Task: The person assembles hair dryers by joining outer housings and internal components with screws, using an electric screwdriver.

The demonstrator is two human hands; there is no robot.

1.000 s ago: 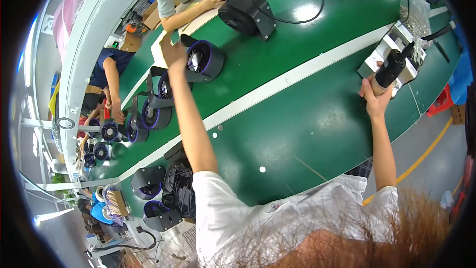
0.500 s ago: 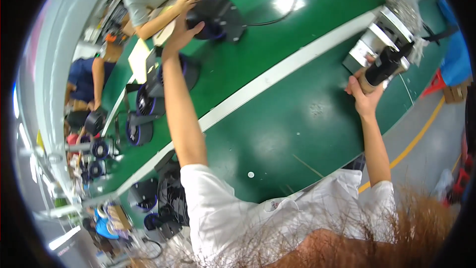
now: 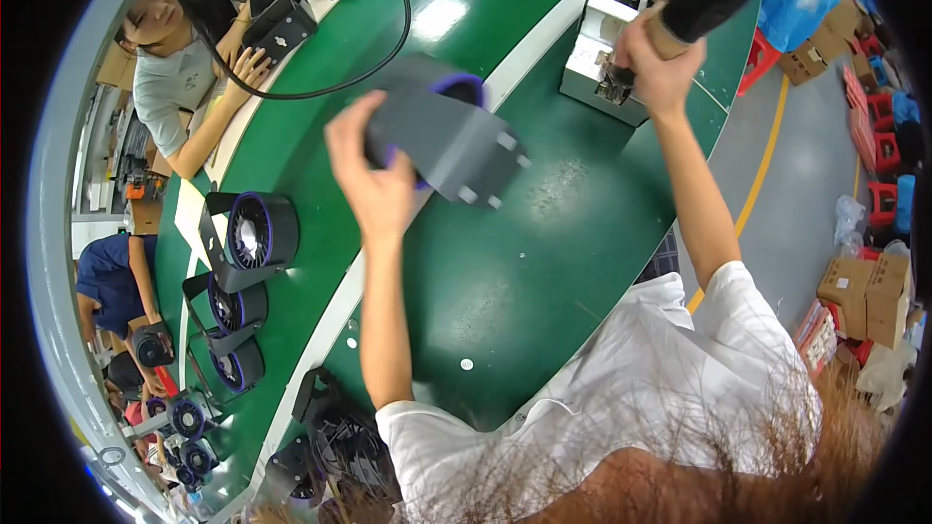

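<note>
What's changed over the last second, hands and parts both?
The left hand, empty and reaching past the white strip earlier, now holds a dark-grey, purple-rimmed round fan with a flat bracket, brought back toward the wearer and now above that strip. The camera view has shifted too. Unchanged: the right hand grips the black-and-tan cylindrical power tool.

White shirt point(image 3: 621, 374), loose short sleeves point(image 3: 743, 306) — bare forearms point(image 3: 383, 320), dark checked cloth point(image 3: 666, 257) beside it

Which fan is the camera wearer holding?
The motion-blurred fan in the left hand, held over the white strip. The three fans in the row at left rest on the green bench, no hand on them.
</note>
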